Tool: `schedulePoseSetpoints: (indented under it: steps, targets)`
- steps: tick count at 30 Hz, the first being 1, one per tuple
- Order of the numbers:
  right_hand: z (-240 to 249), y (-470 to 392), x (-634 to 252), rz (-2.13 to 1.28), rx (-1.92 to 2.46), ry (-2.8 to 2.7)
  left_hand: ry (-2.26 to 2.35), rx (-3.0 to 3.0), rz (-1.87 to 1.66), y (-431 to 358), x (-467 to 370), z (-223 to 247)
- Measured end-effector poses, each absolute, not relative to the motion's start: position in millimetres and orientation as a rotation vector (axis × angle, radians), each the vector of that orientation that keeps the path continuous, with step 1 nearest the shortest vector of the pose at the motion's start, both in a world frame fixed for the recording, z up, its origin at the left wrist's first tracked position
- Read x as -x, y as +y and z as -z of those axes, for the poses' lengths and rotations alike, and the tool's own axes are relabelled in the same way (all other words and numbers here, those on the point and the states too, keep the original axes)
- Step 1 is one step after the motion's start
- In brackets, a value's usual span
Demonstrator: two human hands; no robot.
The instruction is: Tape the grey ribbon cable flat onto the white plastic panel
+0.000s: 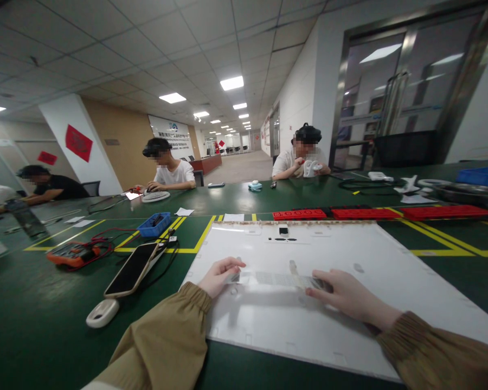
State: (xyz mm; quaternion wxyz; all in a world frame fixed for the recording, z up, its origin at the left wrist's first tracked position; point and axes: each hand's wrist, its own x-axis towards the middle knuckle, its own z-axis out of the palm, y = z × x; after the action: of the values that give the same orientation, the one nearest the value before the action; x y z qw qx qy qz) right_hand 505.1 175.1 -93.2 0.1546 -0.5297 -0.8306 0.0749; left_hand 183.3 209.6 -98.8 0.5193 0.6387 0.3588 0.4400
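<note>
A large white panel (268,319) lies on the green table before me. Over its middle, a clear, thin strip with faint markings (274,279) stretches between my two hands. My left hand (222,275) pinches the strip's left end, near a small dark patch. The right end is gripped by my right hand (341,292), thumb below and fingers above. A small pale piece (293,267) shows just behind the strip. Near the panel's far edge are a small black-and-white part (283,231) and dark slots.
Left of the panel lie a phone (133,270), a white oval object (102,313), an orange multimeter (74,253) with red leads and a blue tray (154,224). Red trays (366,213) line the panel's far side. Several people sit around the table.
</note>
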Motion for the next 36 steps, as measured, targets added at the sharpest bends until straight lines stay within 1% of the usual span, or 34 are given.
schedulePoseSetpoints:
  steps: [8,16,23,31,33,36]
  targets:
    - [92,176,-505,-0.274,1.529,-2.375,0.989,-2.085,-1.008,205,-180,102]
    - [92,175,-505,-0.287,1.511,-2.374,1.155,-2.288,-1.011,201,-179,104]
    - [93,175,-504,-0.240,1.526,-2.389,1.040,-2.456,-0.932,196,-179,95]
    - [89,171,-502,-0.222,1.529,-2.401,0.880,-2.897,-0.758,190,-179,88]
    - [89,170,-501,-0.214,1.528,-2.399,0.850,-2.953,-0.774,191,-180,91]
    - [89,170,-501,-0.206,1.526,-2.394,0.774,-3.018,-0.896,195,-182,96]
